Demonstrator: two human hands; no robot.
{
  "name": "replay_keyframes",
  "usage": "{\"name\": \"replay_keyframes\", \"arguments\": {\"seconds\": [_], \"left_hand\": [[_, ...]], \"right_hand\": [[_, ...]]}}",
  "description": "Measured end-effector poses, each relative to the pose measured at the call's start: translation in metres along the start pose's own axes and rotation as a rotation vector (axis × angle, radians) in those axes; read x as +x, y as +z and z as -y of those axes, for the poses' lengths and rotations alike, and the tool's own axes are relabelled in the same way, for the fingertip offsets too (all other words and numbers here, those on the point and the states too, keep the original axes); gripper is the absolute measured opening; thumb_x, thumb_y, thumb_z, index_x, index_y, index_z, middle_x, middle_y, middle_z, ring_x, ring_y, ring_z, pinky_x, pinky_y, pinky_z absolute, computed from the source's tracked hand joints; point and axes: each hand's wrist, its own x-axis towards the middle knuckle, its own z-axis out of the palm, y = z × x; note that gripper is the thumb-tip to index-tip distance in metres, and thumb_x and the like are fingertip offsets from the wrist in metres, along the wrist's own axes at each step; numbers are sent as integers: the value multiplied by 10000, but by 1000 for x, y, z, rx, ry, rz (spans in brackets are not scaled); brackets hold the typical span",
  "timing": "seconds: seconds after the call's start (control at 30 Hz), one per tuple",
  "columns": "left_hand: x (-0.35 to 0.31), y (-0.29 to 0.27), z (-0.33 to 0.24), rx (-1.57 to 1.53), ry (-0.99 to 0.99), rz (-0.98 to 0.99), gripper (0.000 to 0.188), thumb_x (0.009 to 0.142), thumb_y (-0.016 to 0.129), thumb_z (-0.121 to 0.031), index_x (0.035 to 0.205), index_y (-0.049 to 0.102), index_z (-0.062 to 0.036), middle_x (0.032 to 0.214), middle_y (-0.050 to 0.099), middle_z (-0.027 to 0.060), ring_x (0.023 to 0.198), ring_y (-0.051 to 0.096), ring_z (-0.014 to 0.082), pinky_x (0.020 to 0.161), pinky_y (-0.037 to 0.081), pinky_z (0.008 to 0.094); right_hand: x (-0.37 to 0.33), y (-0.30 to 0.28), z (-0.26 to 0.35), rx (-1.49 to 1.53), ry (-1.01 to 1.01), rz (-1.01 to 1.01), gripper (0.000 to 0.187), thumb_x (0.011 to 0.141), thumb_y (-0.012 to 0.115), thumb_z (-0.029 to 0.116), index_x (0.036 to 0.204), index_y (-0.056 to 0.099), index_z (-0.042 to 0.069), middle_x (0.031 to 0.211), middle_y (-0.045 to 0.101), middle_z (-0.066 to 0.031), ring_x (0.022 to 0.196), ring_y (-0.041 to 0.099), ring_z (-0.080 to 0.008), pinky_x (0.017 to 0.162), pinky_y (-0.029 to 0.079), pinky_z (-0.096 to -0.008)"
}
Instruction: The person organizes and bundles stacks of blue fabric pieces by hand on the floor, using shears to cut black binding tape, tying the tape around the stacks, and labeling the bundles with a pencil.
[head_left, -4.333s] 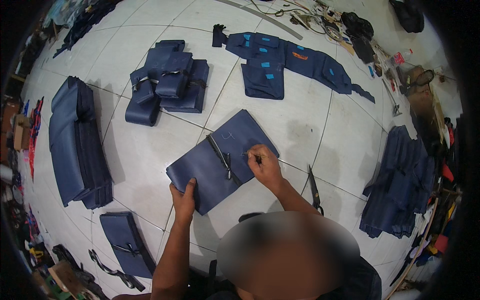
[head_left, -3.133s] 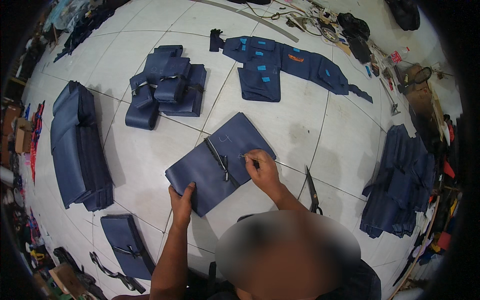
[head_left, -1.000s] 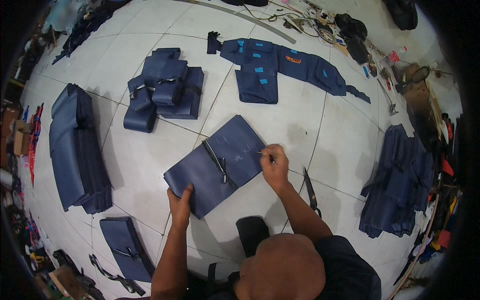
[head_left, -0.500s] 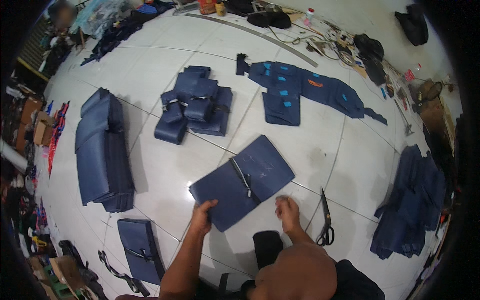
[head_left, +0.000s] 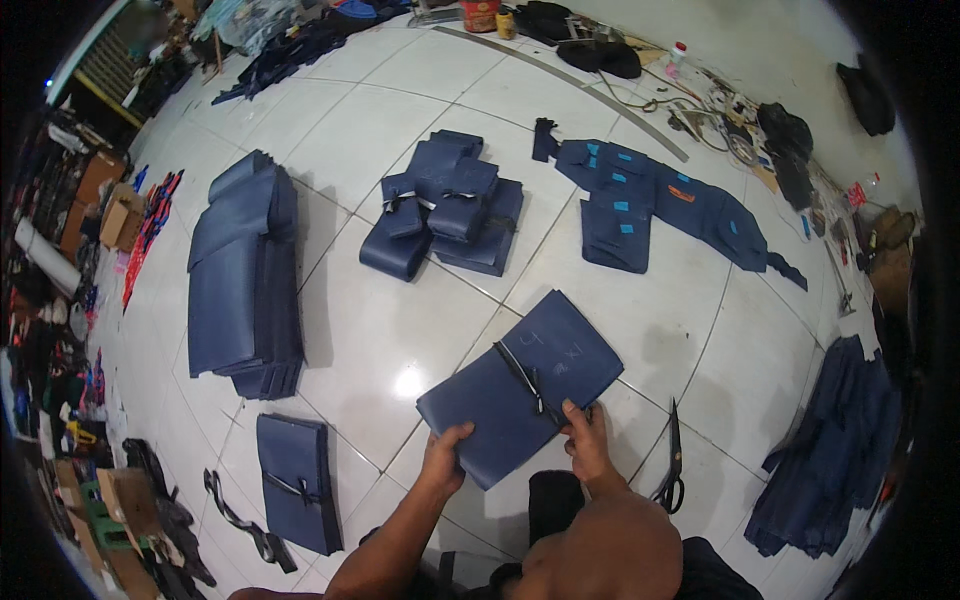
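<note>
In front of me is a flat rectangular bundle of dark blue sheet material [head_left: 490, 425], tied around its middle with a black strip and marked with handwriting. My left hand [head_left: 447, 457] grips its near left edge, thumb on top and fingers underneath. At the near right edge my right hand [head_left: 587, 437] holds it too, thumb over the top, fingers partly hidden below. To the right, black-handled scissors [head_left: 675, 462] lie on the tiled floor. A smaller tied blue bundle [head_left: 297, 470] lies to my left, beside a loose black strip [head_left: 235, 520].
A tall stack of blue pieces [head_left: 240, 280] stands at left. Several tied bundles [head_left: 440, 210] are piled beyond my hands. A blue tool-belt-like piece with pockets [head_left: 640, 200] lies far right, near a long metal ruler [head_left: 570, 85]. Blue cut pieces [head_left: 830, 450] are heaped at right.
My right hand, earlier apart from the bundle, now grips its near right edge. My left hand keeps its hold. The whole view has shifted, so the floor items appear farther right.
</note>
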Motion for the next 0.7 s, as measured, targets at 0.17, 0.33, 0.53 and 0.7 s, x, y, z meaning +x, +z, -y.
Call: {"name": "replay_keyframes", "arguments": {"seconds": [0.17,0.33,0.53,0.7], "left_hand": [[-8,-40,9,9,120,-72,506,753,692,-96,1227,527,-34,1092,616,103,1047,596,261,944,478,424],[17,-79,-65,330,243,-32,571,743,694,-125,1264,509,20,1114,626,140,1040,610,289,958,476,444],[49,-44,-162,555,248,-46,539,722,695,-75,1222,516,21,1076,628,134,958,632,248,885,518,366],[-3,-1,-152,641,476,-101,554,717,700,-63,1230,512,25,1098,625,125,963,627,229,882,514,359]], "right_hand": [[-10,15,-12,-107,72,100,759,810,728,412,1336,286,90,1206,482,-100,959,527,-214,545,368,-259],[-15,57,-23,23,210,302,750,832,724,381,1382,254,184,1342,439,-69,1203,539,-282,532,334,-236],[15,106,-22,103,190,289,618,849,731,376,1301,338,224,1251,495,-17,1192,583,-228,481,258,-209],[14,96,-21,114,95,207,632,852,706,338,1339,324,208,1143,499,-4,905,585,-145,491,279,-214]]}}
